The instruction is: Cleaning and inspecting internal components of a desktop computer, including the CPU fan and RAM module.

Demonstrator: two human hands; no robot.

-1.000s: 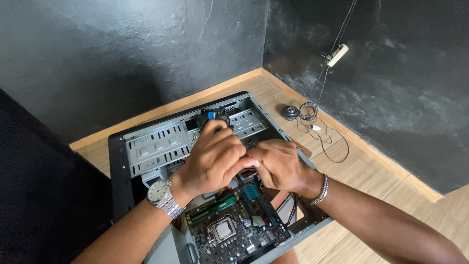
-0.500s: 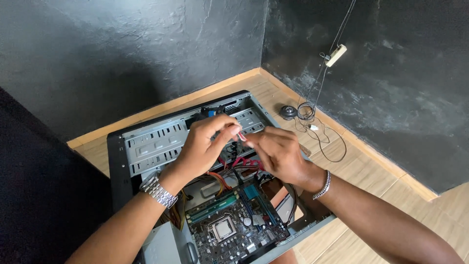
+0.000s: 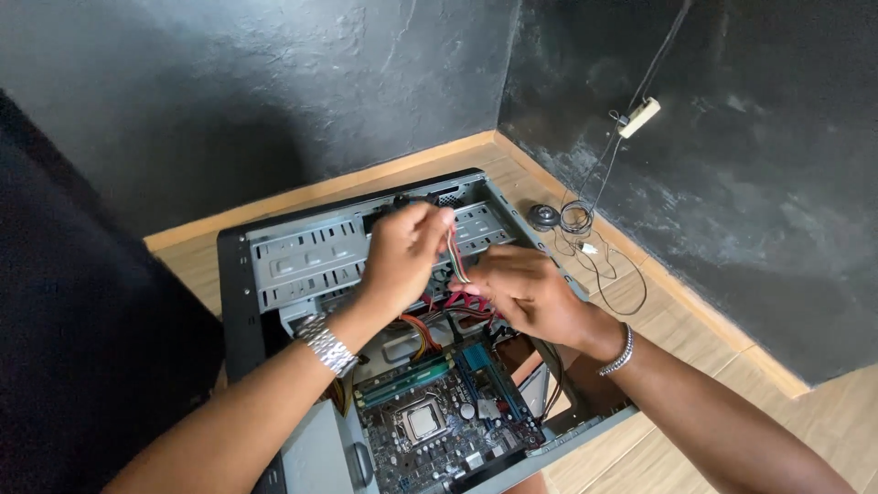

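An open computer case (image 3: 274,265) lies on its side on a wooden floor, with the motherboard (image 3: 439,421) showing near me. My left hand (image 3: 402,252), a metal watch on its wrist, is lifted over the drive bays and pinches a bundle of thin coloured wires (image 3: 455,256). My right hand (image 3: 521,293), with a bracelet on the wrist, is closed around the same wire bundle lower down, just above red flat cables (image 3: 471,306). The wire ends are hidden by my fingers.
Dark rough walls meet in a corner behind the case. On the floor to the right lie a small round black object (image 3: 543,217) and a tangle of thin cable (image 3: 594,247). A white connector (image 3: 638,117) hangs on the wall.
Both hands have lifted off the case interior. The left hand rose toward the drive bays, drawing the wire bundle up, and the right hand followed, holding the wires lower down.
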